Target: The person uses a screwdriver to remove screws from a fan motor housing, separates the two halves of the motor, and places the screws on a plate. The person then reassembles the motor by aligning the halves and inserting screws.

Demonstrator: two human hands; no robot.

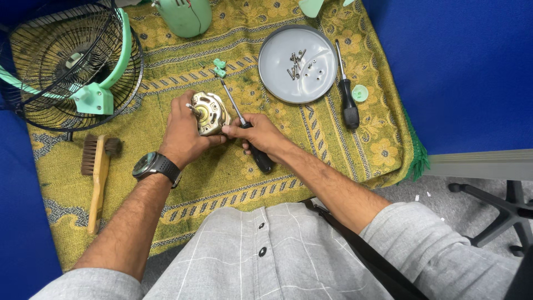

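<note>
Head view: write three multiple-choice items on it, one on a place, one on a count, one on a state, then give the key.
1. Where do the loose screws lie?
A. In the grey round tray
B. On the blue floor
C. Inside the fan guard

2. How many screwdrivers show?
A. One
B. Two
C. Four

3. What is the left hand doing?
A. Resting flat on the cloth
B. Holding the brush
C. Gripping the motor

Key: 1 A, the screws sit in the tray. 2 B, one screwdriver is in the right hand, a second screwdriver lies beside the tray. 3 C, its fingers wrap the motor, while the brush lies untouched on the yellow cloth.
</note>
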